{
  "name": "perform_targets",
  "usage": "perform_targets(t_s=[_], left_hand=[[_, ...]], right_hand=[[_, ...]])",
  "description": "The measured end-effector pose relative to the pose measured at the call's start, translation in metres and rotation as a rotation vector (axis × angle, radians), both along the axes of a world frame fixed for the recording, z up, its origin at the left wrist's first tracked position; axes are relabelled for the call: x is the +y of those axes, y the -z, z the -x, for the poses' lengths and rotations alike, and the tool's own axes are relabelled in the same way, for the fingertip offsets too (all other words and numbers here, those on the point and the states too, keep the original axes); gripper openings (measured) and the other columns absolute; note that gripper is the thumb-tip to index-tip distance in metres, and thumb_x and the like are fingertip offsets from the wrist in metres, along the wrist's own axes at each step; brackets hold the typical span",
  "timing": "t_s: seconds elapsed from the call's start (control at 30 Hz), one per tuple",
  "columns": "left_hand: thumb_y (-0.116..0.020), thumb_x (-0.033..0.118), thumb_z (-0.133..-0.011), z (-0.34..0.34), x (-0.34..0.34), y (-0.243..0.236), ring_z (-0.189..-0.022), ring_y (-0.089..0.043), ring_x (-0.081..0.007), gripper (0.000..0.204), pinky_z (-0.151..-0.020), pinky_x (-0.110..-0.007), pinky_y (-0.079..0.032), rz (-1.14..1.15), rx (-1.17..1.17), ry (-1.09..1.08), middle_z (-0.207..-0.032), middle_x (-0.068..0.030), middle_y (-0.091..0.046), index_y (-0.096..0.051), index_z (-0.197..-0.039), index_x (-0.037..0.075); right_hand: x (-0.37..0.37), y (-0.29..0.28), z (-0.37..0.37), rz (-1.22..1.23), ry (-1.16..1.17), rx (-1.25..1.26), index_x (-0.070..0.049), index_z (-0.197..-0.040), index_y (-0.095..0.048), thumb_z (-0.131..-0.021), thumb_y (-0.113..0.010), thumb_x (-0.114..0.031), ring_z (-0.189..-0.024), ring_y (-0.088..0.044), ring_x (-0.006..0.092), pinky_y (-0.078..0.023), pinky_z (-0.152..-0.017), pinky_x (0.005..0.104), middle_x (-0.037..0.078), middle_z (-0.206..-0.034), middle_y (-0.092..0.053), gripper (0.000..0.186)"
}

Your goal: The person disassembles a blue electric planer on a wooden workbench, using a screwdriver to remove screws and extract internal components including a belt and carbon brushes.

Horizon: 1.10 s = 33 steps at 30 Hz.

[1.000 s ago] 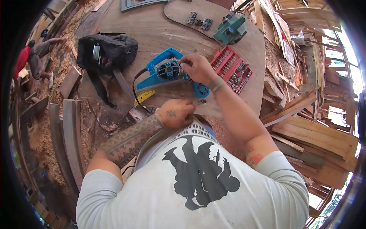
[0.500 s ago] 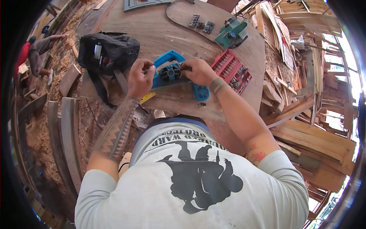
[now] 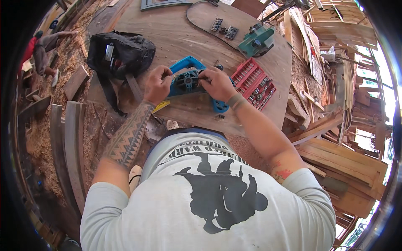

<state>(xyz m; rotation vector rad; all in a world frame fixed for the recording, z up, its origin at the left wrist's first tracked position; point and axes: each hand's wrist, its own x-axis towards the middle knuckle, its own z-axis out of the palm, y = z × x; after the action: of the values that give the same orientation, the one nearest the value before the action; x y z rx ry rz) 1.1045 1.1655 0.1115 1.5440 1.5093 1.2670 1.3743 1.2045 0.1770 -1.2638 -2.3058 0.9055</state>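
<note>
A blue power tool, shaped like a hand planer, lies on the wooden table with its side uncovered and dark round inner parts showing. At its left end is my left hand, fingers curled together; whatever they hold is hidden. My right hand pinches at the right edge of the opening, and its fingertips hide what is between them. Just below the right hand sits a blue vented cover. A small dark piece lies near it.
A red socket set case lies open right of the tool. Beyond are a green power planer and small metal bit sets. A black bag rests at left. Lumber is stacked at right. Another person is at far left.
My left hand's fingers have curled in more, and the hand has shifted slightly right. My right hand stays pinched at the tool's opening. The whole view has shifted a little.
</note>
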Motion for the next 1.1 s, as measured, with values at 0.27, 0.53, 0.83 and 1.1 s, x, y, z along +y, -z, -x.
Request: perform_targets(t_s=[0.27,0.53,0.83,1.1], left_hand=[[-0.067,0.009,-0.091,0.0,0.0,0.0,-0.068,-0.058,-0.0137,0.011,-0.064,-0.032,-0.048,-0.066,0.076,0.001,-0.086,-0.0071,-0.065,-0.069,-0.1,0.004],[-0.067,0.011,-0.09,-0.003,-0.004,-0.007,-0.081,-0.066,-0.0247,0.012,-0.075,-0.037,-0.053,-0.077,0.113,-0.012,-0.091,-0.0117,-0.067,-0.069,-0.099,0.003],[-0.083,0.034,-0.084,-0.004,-0.016,-0.032,-0.127,-0.056,-0.0356,0.052,-0.111,-0.051,-0.042,-0.189,0.384,0.225,-0.13,-0.0103,-0.061,-0.065,-0.13,0.017],[-0.084,0.044,-0.087,-0.007,-0.015,-0.026,-0.142,-0.047,-0.0333,0.06,-0.119,-0.052,-0.036,-0.17,0.633,0.355,-0.144,-0.0065,-0.052,-0.066,-0.144,0.035]], right_hand=[[-0.006,0.01,-0.001,-0.135,0.01,0.048,-0.007,-0.109,-0.076,-0.095,-0.072,-0.018,-0.101,-0.07,0.0395,-0.056,-0.088,0.0473,0.015,-0.109,-0.071,0.017],[-0.006,0.014,0.0,-0.159,0.004,0.058,-0.007,-0.106,-0.073,-0.094,-0.071,-0.015,-0.106,-0.069,0.04,-0.055,-0.089,0.0501,0.015,-0.109,-0.071,0.013],[-0.007,0.019,-0.001,-0.184,-0.011,0.044,-0.008,-0.107,-0.073,-0.094,-0.071,-0.015,-0.106,-0.069,0.0401,-0.055,-0.09,0.0495,0.014,-0.109,-0.071,0.015],[-0.003,0.011,-0.002,-0.165,-0.021,-0.007,-0.007,-0.106,-0.072,-0.092,-0.072,-0.016,-0.105,-0.069,0.0411,-0.055,-0.09,0.0502,0.016,-0.108,-0.072,0.016]])
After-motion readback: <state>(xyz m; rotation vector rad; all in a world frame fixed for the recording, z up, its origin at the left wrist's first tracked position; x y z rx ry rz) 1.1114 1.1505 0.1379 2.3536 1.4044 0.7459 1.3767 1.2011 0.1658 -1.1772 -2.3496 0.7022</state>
